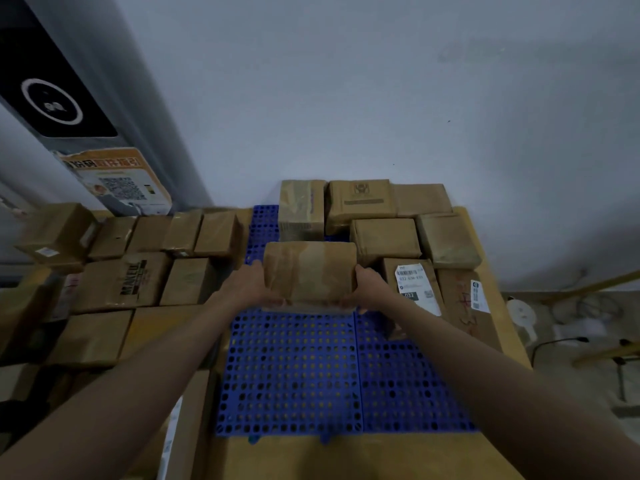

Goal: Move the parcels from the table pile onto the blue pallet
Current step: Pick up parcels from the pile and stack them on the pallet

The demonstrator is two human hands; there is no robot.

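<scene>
Left hand (254, 285): I see the arm stretched forward, the hand clasping the left end of a brown parcel (310, 271), fingers curled under its near edge.

Right hand (367, 287): arm likewise stretched forward, gripping the parcel's right end, fingers wrapped under the near corner.

Parcel: taped brown paper, held level between both hands, over the middle of the blue pallet (294, 372). I cannot tell whether its underside touches the pallet or hangs just above it.

Blue pallet: perforated plastic; its near half is bare, and its far and right parts carry stacked parcels.

Parcels already on the pallet: a tall one (301, 209) just behind the held parcel, a printed one (360, 200) beside it, a squat one (386, 239) close to my right hand, and a labelled parcel (415, 285) just beside the right wrist, bearing a white barcode sticker.

Table pile (138, 268): many brown boxes to the left of the pallet, one marked with dark lettering (133, 282).

Surroundings: a grey pillar (104, 109) at upper left with a QR-code poster (119, 183), and a pale wall behind.
</scene>
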